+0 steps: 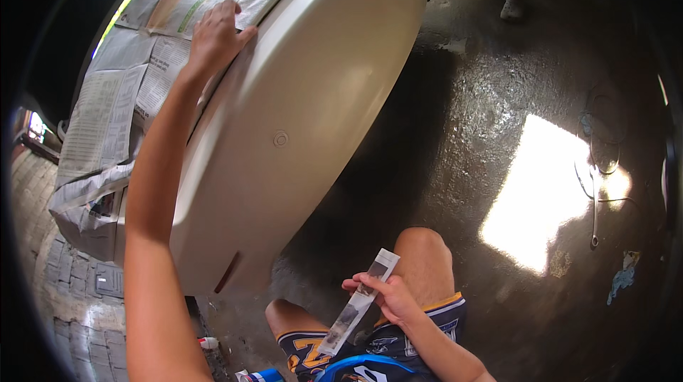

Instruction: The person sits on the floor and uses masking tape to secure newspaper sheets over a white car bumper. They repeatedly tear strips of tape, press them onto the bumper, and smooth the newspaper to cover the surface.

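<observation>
Looked like a vehicle-body workshop, judging by the pale body panel [306,97] bordered along one side by newspaper sheets [103,108], dark, wet-looking floor [462,176], ring-ended rod [595,222] lying there, brickwork [67,346] at left.

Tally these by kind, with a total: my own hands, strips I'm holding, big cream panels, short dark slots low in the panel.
Hands: 2 (left hand, right hand)
Held strip: 1
Cream panel: 1
Dark slot: 1
Total: 5
</observation>
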